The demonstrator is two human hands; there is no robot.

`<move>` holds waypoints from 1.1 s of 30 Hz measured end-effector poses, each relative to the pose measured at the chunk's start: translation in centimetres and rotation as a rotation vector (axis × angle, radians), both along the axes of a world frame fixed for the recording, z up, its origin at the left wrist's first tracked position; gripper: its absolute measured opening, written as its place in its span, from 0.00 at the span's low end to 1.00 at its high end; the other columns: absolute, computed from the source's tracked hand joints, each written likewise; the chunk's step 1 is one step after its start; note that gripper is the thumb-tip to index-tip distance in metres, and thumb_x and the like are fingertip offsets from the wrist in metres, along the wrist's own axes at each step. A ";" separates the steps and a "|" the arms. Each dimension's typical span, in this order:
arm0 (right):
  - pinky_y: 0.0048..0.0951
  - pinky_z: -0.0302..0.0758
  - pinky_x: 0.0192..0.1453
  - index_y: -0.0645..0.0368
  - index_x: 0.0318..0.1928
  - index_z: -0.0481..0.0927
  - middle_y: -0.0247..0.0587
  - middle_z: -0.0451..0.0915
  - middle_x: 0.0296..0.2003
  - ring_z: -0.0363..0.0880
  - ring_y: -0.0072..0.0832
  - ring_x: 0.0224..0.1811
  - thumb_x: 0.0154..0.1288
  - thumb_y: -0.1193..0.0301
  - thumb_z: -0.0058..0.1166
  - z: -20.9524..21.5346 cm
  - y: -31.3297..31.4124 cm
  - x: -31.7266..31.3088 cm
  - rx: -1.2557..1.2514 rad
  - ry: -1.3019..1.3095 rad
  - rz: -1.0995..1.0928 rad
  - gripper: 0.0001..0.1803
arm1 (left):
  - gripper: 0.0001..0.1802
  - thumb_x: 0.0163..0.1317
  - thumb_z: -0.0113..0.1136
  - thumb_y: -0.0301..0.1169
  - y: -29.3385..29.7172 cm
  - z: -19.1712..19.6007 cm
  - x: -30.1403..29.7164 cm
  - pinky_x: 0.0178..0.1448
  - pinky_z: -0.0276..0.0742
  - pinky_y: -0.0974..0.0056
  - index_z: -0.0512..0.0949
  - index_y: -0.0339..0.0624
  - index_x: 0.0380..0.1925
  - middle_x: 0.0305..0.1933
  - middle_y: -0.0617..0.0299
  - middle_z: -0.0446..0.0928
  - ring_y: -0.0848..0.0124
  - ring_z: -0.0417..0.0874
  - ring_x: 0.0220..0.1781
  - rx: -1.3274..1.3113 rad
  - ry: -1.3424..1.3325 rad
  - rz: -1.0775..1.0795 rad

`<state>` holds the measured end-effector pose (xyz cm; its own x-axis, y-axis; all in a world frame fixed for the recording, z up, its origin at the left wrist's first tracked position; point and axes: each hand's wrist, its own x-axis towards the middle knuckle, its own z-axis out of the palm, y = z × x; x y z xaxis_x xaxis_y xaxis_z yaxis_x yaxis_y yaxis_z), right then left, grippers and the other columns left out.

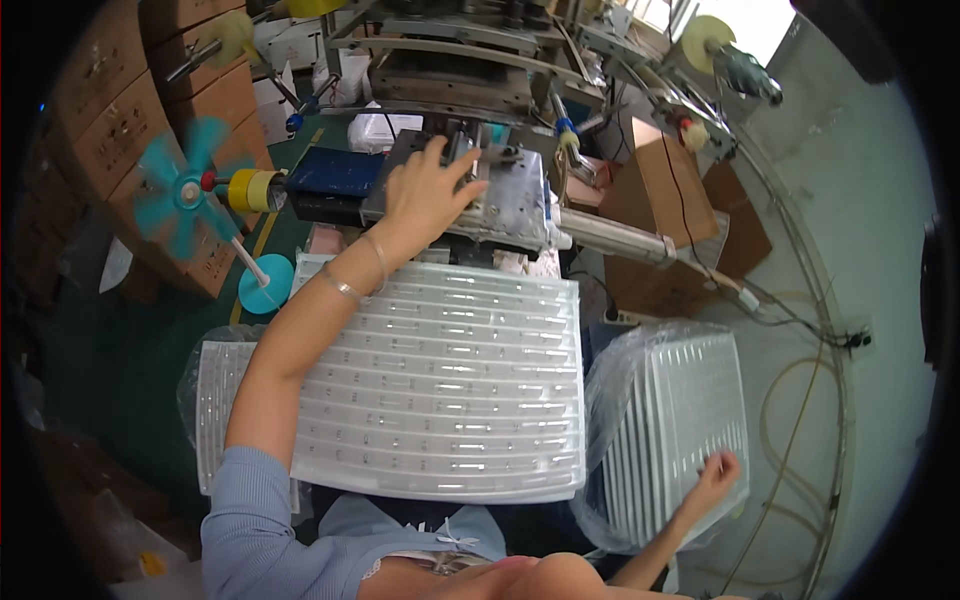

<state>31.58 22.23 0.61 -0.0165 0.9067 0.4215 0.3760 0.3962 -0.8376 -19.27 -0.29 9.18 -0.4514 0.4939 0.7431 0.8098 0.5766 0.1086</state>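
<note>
My left hand (425, 195) reaches forward over the metal plate (515, 205) of a machine, its fingers spread beside a small metal fixture (462, 140). I see nothing held in it. Under my left forearm lies a large white ribbed tray (440, 380) with rows of small clear pieces in its grooves. Out to the right, my right hand (714, 478) is over a stack of similar white trays (690, 390) partly wrapped in clear plastic. Its fingers are curled together; whatever they pinch, if anything, is too small to make out.
A teal fan (190, 195) on a round base stands at the left, near stacked cardboard boxes (110, 110). Behind the plate rises the machine frame (450, 80). An open carton (660, 190), cables and a hose (770, 410) are at the right. Another tray (222, 400) lies at left.
</note>
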 end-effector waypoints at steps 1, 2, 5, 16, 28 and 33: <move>0.22 0.76 0.37 0.60 0.52 0.72 0.40 0.74 0.50 0.76 0.24 0.42 0.67 0.74 0.49 0.6 0.6 -4.6 0.024 0.067 0.142 0.14 | 0.23 0.59 0.55 0.51 1.0 0.0 -0.8 0.41 0.74 0.55 0.79 0.50 0.47 0.41 0.54 0.76 0.57 0.78 0.42 -0.052 0.052 0.026; 0.23 0.77 0.40 0.60 0.52 0.73 0.41 0.73 0.54 0.75 0.25 0.45 0.66 0.77 0.49 1.6 0.2 -10.2 0.020 0.093 0.281 0.15 | 0.23 0.59 0.54 0.52 1.2 -0.2 -1.4 0.41 0.74 0.55 0.80 0.51 0.46 0.41 0.54 0.76 0.57 0.78 0.41 -0.112 0.041 0.021; 0.23 0.77 0.44 0.62 0.51 0.76 0.43 0.74 0.54 0.74 0.24 0.49 0.64 0.79 0.50 3.5 -1.9 -23.5 0.204 0.118 0.737 0.14 | 0.21 0.58 0.55 0.53 1.4 -0.5 -3.4 0.39 0.74 0.57 0.81 0.51 0.40 0.36 0.55 0.77 0.59 0.79 0.37 -0.213 0.065 -0.028; 0.33 0.76 0.39 0.57 0.42 0.81 0.42 0.82 0.38 0.82 0.38 0.37 0.59 0.70 0.60 9.8 -11.2 -47.0 0.835 -0.034 0.833 0.11 | 0.15 0.53 0.64 0.27 -9.6 1.9 2.9 0.39 0.74 0.65 0.79 0.42 0.42 0.36 0.59 0.78 0.63 0.78 0.35 0.262 -0.289 -0.291; 0.37 0.59 0.67 0.68 0.61 0.67 0.53 0.69 0.60 0.64 0.41 0.65 0.64 0.65 0.57 6.7 -9.3 -47.1 0.682 -0.078 0.978 0.29 | 0.17 0.53 0.65 0.27 -28.6 -4.7 18.7 0.40 0.76 0.63 0.75 0.40 0.44 0.41 0.58 0.80 0.64 0.82 0.37 0.152 -0.626 0.133; 0.34 0.71 0.55 0.66 0.50 0.76 0.47 0.80 0.46 0.78 0.38 0.48 0.60 0.79 0.56 4.1 -16.7 -36.0 0.548 -0.287 1.239 0.16 | 0.15 0.50 0.59 0.29 -28.9 -6.9 23.3 0.36 0.71 0.69 0.78 0.40 0.40 0.39 0.60 0.78 0.71 0.78 0.33 -0.258 -0.379 -0.021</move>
